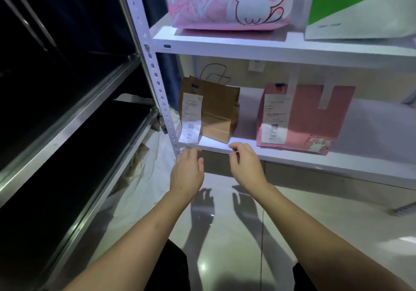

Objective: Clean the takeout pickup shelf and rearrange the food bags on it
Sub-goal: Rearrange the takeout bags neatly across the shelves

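A glossy pale floor (225, 241) is reflecting light; a steel rack (67, 115) with dark trays is standing left, and a wall socket (255, 66) is showing behind

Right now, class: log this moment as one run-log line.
left hand: open, empty | right hand: open, empty | both near brown paper bag | pink bag: right of it

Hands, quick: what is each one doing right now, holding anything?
Left hand: open, fingers relaxed, holding nothing, just below the brown paper bag.
Right hand: open, fingers loosely curled, holding nothing.
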A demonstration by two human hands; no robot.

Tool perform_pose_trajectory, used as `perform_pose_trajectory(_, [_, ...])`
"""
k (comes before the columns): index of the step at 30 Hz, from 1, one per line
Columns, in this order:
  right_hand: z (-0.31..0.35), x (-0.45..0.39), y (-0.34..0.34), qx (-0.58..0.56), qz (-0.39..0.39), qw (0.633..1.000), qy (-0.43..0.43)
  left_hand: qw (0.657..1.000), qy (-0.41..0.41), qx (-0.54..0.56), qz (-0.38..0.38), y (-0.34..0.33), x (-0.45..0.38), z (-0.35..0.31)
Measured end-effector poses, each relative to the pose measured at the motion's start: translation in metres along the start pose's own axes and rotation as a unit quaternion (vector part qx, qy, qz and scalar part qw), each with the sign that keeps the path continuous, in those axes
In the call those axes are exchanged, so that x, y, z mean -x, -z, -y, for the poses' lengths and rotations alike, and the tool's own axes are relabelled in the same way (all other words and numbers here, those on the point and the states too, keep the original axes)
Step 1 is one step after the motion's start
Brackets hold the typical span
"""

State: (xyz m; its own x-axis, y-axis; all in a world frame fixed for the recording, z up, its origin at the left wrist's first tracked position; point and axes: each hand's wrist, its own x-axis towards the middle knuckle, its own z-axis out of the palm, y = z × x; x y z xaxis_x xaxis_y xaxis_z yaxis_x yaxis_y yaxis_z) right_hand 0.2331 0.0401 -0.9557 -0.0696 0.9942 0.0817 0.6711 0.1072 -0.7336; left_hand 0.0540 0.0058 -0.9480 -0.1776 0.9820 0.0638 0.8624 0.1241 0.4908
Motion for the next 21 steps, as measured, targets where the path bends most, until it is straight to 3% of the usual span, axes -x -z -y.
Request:
perform_pose_trajectory(7, [0.006,-0.017,-0.043,0.201,-0.002,0.971,0.133,0.994,-0.048,-0.087,-0.040,-0.016,-0.010,0.032])
perform_pose_trajectory(16, [-0.013,-0.010,-0.060,0.222,-0.033,0.956,0.191,0.993,-0.056,-0.067,-0.085,-0.040,-0.012,0.047])
perform_pose_trajectory(21, [-0.033,0.004,-0.048,0.244,-0.034,0.954,0.170,0.991,-0.055,-0.037,-0.120,-0.051,-0.011,0.038])
